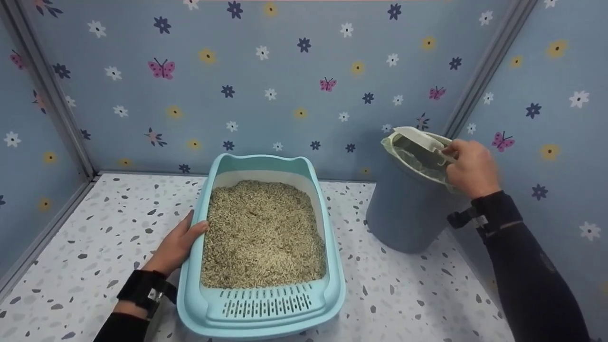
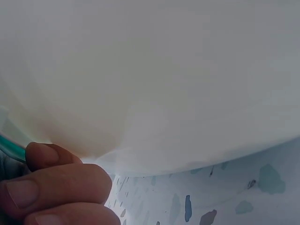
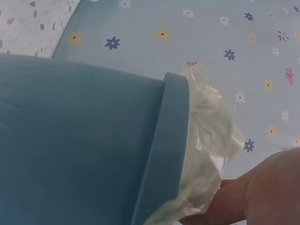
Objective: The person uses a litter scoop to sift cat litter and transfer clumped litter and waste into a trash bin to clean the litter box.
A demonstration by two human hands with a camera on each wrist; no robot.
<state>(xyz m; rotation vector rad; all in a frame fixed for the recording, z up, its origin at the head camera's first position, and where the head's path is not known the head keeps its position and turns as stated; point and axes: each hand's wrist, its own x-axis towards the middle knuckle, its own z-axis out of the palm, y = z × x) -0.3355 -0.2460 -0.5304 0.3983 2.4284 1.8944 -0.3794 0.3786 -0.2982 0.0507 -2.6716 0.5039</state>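
Observation:
A light blue litter tray [image 1: 335, 266] filled with pale litter grains [image 1: 263, 232] sits on the speckled floor [image 1: 95, 237]. My left hand [image 1: 178, 244] grips its left rim, thumb over the edge. In the left wrist view its curled fingers [image 2: 56, 187] lie against the tray's pale side [image 2: 150, 84]. My right hand [image 1: 470, 168] holds a white scoop [image 1: 418, 137] by the handle over the mouth of a blue-grey bin [image 1: 403, 213], tilted toward me and lined with a clear bag [image 1: 420, 161]. The right wrist view shows the bin wall [image 3: 70, 140], the bag [image 3: 211, 140] and my palm [image 3: 267, 192].
Blue walls with flowers and butterflies [image 1: 266, 85] close the space on three sides, with metal corner posts [image 1: 52, 95]. The bin stands close to the right wall [image 1: 551, 118]. Speckled floor lies to the left of the tray and in front of the bin [image 1: 418, 294].

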